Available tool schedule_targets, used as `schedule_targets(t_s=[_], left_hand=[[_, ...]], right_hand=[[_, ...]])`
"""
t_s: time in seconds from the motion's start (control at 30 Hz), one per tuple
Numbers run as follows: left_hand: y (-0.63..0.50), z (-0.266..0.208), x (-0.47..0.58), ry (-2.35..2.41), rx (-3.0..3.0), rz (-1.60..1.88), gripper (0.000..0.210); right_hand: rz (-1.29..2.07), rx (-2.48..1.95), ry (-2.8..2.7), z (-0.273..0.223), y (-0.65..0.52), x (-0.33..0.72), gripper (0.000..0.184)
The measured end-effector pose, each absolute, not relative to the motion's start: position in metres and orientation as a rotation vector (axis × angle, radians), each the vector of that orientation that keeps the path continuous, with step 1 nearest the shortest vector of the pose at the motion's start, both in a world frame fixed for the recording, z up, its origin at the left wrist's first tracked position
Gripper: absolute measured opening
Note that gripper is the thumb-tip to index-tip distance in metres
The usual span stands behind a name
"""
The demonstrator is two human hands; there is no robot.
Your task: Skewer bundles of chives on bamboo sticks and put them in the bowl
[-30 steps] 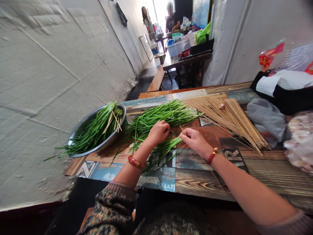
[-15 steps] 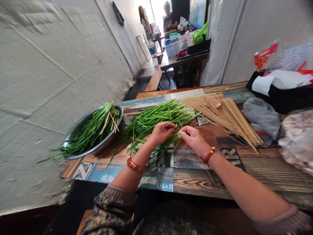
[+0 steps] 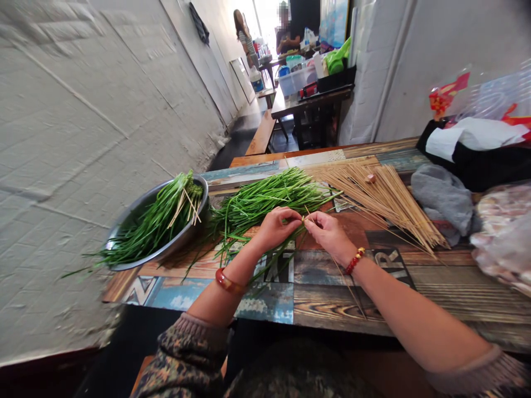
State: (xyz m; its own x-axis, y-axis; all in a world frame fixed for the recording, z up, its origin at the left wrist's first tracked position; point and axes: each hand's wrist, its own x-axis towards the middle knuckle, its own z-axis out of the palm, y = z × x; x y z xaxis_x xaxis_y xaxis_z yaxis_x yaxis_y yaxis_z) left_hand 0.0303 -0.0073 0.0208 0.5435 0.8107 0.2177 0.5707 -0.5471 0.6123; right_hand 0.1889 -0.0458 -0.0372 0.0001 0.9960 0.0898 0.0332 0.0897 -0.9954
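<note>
My left hand (image 3: pixel 280 225) pinches a few garlic chives close to their pale ends, and their green leaves trail down under my wrist. Fingertip to fingertip with it, my right hand (image 3: pixel 327 232) grips a thin bamboo skewer (image 3: pixel 347 287) that slants down toward the table's near edge. Just behind my hands lies a loose heap of chives (image 3: pixel 269 193). To the right, many bare skewers (image 3: pixel 398 199) are spread in a fan. On the left, a metal basin (image 3: pixel 155 258) holds chives (image 3: pixel 160 221) with several skewers through their stem ends.
A grey plastic bag (image 3: pixel 442 196) and a clear bag of pale pieces (image 3: pixel 504 232) rest at the table's right side. A white wall (image 3: pixel 74 138) borders the left. Farther off, two people are near another table with a plastic bin (image 3: pixel 296 80).
My left hand has shifted slightly right, so the fingertips of both hands now meet at the chive ends. The right hand keeps hold of the skewer.
</note>
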Motion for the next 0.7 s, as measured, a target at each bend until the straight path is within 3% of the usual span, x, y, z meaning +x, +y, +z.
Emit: schedule_targets(t_s=[0.7], left_hand=[[-0.0021, 0.0185, 0.0334, 1.085, 2.149, 0.629, 0.012]], right_hand=[[1.112, -1.178, -1.235, -0.0326, -0.0474, 0.1887, 0.026]])
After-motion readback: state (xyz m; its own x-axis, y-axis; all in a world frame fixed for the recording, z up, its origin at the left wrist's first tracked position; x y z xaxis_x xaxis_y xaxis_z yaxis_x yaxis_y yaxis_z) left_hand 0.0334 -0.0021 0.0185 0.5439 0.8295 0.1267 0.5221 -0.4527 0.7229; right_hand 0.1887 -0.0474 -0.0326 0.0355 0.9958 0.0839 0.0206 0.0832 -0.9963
